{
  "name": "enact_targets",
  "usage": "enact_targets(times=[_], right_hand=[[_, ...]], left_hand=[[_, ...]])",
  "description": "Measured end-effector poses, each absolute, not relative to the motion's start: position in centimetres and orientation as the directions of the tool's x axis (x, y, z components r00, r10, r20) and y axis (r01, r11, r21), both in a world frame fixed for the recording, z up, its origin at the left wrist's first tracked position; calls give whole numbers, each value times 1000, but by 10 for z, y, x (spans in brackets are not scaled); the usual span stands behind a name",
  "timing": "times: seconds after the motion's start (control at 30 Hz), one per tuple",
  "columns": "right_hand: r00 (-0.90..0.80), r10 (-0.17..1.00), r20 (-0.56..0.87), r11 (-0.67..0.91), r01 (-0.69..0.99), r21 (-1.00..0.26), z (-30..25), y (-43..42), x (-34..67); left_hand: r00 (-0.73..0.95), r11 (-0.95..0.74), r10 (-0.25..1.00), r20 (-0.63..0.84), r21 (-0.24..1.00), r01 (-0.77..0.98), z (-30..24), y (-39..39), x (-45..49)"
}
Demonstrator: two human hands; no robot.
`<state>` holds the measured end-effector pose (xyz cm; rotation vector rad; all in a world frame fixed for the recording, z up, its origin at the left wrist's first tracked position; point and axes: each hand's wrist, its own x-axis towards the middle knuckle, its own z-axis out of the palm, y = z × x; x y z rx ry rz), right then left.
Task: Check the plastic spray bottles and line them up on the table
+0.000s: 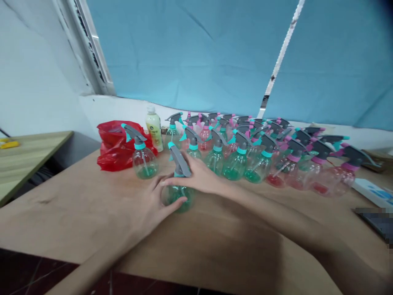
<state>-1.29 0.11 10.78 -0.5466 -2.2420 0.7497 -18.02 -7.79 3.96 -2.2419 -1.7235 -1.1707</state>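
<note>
A green spray bottle (181, 196) with a grey trigger head and teal collar stands on the brown table (92, 213), in front of the crowd. My left hand (156, 205) is wrapped round its round body from the left. My right hand (201, 176) grips its neck and trigger head from the right. Behind it stand several more spray bottles (239, 159), green with teal collars on the left and red with pink collars (319, 180) on the right. One green bottle (144, 162) stands apart at the left.
A red plastic bag (115, 153) lies at the back left, with a pale yellow drink bottle (154, 131) beside it. A white box (373, 192) and a dark flat object (377, 221) sit at the right edge. A second wooden table (27, 153) is at far left. Blue sheeting hangs behind.
</note>
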Motion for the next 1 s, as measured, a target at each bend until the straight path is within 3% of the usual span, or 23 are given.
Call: enact_targets(times=[0.13, 0.27, 0.4, 0.57, 0.73, 1.0], right_hand=[[-757, 520, 395, 814, 300, -497, 125, 9, -1], [-721, 493, 487, 864, 339, -373, 147, 18, 6], [-621, 463, 633, 857, 496, -140, 160, 33, -1], [-519, 502, 691, 627, 769, 122, 159, 55, -23], [-491, 584, 646, 547, 826, 134, 157, 72, -36], [-568, 586, 578, 610, 779, 146, 145, 83, -35]], left_hand=[[14, -295, 815, 580, 394, 871, 36, -69, -202], [-35, -236, 806, 591, 376, 896, 39, -56, -219], [-36, -145, 759, 650, 223, 964, 52, -46, -223], [-28, 15, 753, 658, 26, 1000, 64, -36, -216], [-17, 51, 757, 654, -33, 998, 66, -22, -211], [-30, 62, 767, 640, -27, 998, 69, 2, -208]])
